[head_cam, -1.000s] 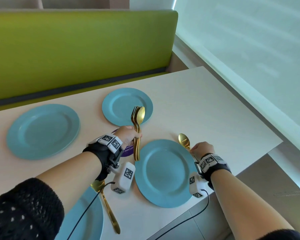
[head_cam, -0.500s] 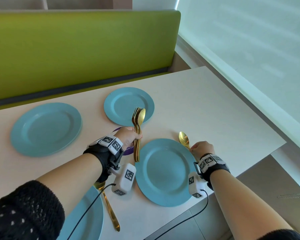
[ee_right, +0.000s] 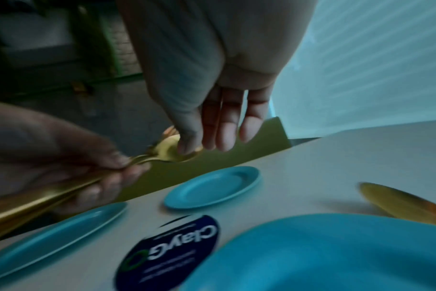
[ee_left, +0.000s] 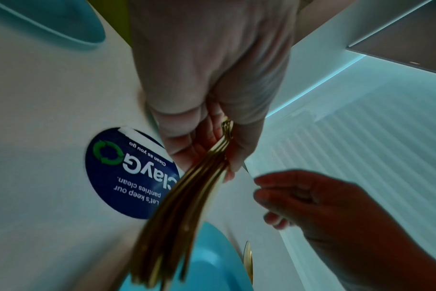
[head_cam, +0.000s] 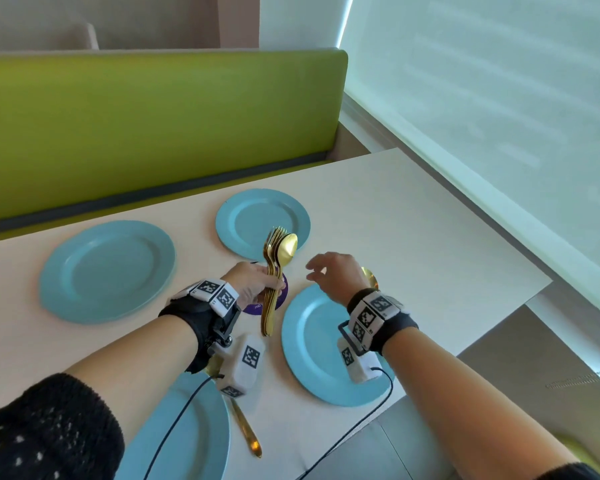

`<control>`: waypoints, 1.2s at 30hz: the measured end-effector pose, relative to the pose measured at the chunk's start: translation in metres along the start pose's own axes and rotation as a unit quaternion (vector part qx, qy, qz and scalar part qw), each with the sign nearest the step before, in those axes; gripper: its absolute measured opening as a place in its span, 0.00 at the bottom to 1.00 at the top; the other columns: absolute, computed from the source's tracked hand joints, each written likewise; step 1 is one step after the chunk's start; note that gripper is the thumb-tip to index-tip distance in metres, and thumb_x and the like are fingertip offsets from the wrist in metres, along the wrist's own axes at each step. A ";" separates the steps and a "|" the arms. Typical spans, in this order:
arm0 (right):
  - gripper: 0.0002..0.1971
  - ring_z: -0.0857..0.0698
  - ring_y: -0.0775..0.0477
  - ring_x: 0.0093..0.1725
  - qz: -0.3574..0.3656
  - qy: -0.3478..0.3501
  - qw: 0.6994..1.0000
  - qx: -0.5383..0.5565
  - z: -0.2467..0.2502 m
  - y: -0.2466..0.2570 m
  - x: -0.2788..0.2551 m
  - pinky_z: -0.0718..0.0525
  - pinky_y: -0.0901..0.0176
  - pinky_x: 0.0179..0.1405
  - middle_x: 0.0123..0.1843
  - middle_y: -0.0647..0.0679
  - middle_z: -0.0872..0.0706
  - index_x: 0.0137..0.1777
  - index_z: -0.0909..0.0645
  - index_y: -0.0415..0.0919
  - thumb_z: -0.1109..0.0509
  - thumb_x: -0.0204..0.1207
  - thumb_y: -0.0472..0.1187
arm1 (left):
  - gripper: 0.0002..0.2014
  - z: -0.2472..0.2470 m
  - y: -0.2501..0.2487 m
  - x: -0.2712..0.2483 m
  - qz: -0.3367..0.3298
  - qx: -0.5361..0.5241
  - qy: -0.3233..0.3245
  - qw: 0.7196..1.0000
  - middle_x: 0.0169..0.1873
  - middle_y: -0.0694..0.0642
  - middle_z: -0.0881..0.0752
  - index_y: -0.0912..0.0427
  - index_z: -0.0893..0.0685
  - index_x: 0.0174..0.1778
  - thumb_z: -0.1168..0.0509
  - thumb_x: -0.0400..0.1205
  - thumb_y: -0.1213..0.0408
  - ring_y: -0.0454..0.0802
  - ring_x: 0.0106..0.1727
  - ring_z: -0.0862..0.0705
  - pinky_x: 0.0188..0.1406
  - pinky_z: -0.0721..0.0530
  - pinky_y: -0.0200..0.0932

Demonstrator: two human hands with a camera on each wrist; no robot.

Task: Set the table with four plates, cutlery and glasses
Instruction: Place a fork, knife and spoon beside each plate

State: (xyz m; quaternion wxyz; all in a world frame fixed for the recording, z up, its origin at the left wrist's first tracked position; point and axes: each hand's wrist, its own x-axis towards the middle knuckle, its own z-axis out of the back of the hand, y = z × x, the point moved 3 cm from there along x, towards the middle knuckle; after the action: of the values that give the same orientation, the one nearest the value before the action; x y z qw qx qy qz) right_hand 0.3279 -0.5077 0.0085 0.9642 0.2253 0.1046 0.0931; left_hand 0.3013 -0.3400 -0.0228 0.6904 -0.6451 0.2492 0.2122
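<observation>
The left hand [head_cam: 253, 282] covers the middle of the gold cutlery bundle [head_cam: 274, 271], so how many pieces it holds cannot be counted. Below that grip, in the left wrist view, the handles smear into blur. Just right of the grip, the right hand [head_cam: 336, 271] hides most of the spoon [head_cam: 369, 276] lying behind it. Nearer than the grip, the left forearm covers the second spoon's [head_cam: 246, 431] bowl, and the picture's bottom edge cuts the nearest plate [head_cam: 201, 441].

A green bench back [head_cam: 153, 133] is seen at twelve o'clock. A pale window blind [head_cam: 499, 98] is lit at two o'clock.
</observation>
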 end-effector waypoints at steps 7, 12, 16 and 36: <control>0.10 0.17 0.46 0.57 0.110 0.053 0.989 -0.079 -0.020 0.076 -0.030 0.21 0.56 0.55 0.56 0.49 0.13 0.55 0.12 0.49 0.32 0.78 0.43 | 0.06 0.031 0.008 -0.035 -0.018 0.031 0.066 0.997 0.17 0.51 0.14 0.65 0.17 0.34 0.31 0.74 0.78 0.41 0.19 0.15 0.21 0.17 0.32; 0.11 0.18 0.45 0.58 0.141 0.090 0.977 -0.132 -0.031 0.111 -0.049 0.18 0.53 0.56 0.57 0.46 0.14 0.57 0.13 0.47 0.32 0.78 0.44 | 0.06 0.056 0.018 -0.054 -0.008 0.101 0.104 0.989 0.23 0.54 0.14 0.65 0.17 0.34 0.30 0.73 0.78 0.45 0.26 0.15 0.31 0.16 0.37; 0.10 0.19 0.48 0.50 0.136 0.103 0.979 -0.112 -0.038 0.130 -0.054 0.21 0.58 0.49 0.54 0.46 0.13 0.55 0.13 0.47 0.30 0.76 0.45 | 0.06 0.076 0.020 -0.067 0.002 0.116 0.133 0.984 0.25 0.55 0.11 0.67 0.16 0.36 0.33 0.75 0.81 0.43 0.24 0.14 0.29 0.15 0.36; 0.10 0.17 0.45 0.60 -0.019 0.071 0.988 -0.139 -0.018 0.099 0.039 0.20 0.57 0.59 0.56 0.47 0.11 0.54 0.12 0.46 0.31 0.77 0.43 | 0.08 0.168 -0.003 -0.015 0.011 0.091 -0.040 0.995 0.39 0.64 0.14 0.65 0.19 0.33 0.33 0.79 0.75 0.55 0.42 0.17 0.53 0.17 0.51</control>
State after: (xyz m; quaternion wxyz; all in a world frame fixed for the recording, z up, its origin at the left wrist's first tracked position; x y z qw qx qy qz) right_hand 0.3481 -0.4040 0.0309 0.9777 0.0801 0.1635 0.1042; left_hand 0.3033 -0.1724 -0.0038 0.7530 -0.5681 0.2470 0.2220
